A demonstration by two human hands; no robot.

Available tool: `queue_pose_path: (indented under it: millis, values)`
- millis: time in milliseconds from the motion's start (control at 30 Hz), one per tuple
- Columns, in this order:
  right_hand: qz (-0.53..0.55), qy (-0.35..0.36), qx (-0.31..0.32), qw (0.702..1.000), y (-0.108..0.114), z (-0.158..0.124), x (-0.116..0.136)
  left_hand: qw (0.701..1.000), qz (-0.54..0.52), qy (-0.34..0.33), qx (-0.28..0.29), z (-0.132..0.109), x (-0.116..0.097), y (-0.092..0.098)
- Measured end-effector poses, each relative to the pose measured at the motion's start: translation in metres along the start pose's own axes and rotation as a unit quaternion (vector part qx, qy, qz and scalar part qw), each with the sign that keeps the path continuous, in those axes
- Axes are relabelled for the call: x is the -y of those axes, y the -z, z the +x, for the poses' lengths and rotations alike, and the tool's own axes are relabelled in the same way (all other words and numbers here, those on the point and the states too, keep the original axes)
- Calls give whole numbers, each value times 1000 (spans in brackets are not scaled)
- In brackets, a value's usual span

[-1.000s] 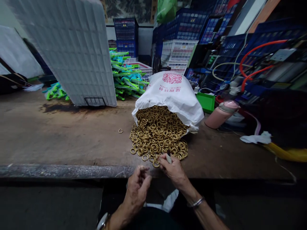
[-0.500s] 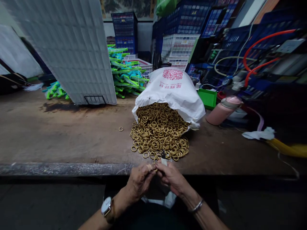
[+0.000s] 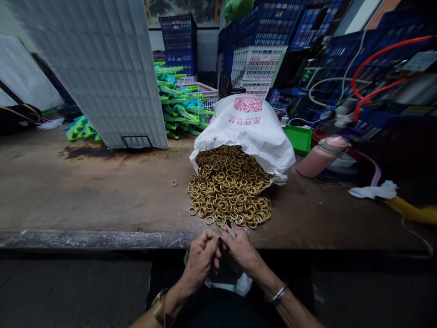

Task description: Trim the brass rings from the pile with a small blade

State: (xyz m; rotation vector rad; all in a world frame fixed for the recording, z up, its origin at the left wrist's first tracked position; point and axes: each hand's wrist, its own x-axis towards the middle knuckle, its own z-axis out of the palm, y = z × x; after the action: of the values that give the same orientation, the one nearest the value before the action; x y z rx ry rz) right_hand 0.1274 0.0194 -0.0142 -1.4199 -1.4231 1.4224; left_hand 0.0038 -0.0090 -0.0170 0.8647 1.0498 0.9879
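My left hand (image 3: 200, 256) is closed at the table's front edge, thumb and fingertips pinching a gold-coloured ring (image 3: 218, 238) that is mostly hidden. Its fingertips meet those of my right hand (image 3: 241, 249). My right hand is wrapped round a slim knife-like tool (image 3: 231, 230) with a dark tip and pale body, pointing away from me. Just beyond both hands spreads a heap of gold-coloured rings (image 3: 228, 196), spilling from the mouth of a white woven sack (image 3: 252, 127) printed in red. A single ring (image 3: 174, 183) lies apart to the left.
A tall pale ribbed panel (image 3: 133, 91) stands on the wooden table (image 3: 102, 196) at left. Green and blue plastic pieces (image 3: 184, 105) are piled behind it. Right of the sack are a green tray (image 3: 298, 139), a pink bottle (image 3: 317, 159) and red hoses (image 3: 362, 68). Stacked crates (image 3: 256, 64) stand behind.
My left hand has turned over its wrist, so the watch face no longer shows, and the ring is now more hidden. The tool in my right hand has shifted slightly left and tilted.
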Motion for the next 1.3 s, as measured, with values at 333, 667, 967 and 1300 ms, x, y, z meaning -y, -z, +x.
queue_pose_path:
  millis: [333, 667, 967, 1300]
  values:
    - [-128, 55, -40, 989, 2, 0, 2, 989, -142, 27, 13, -5, -3, 1]
    - [-350, 108, 21, 930, -1, -8, -2, 992, -124, 16, 6, 0, 5, 5]
    - [-397, 109, 29, 911, -1, -7, 0, 1000, -21, -14, 1, 2, 3, 10]
    - [-483, 91, -71, 868, 17, 14, -5, 988, -119, -16, 99, -23, -15, 1]
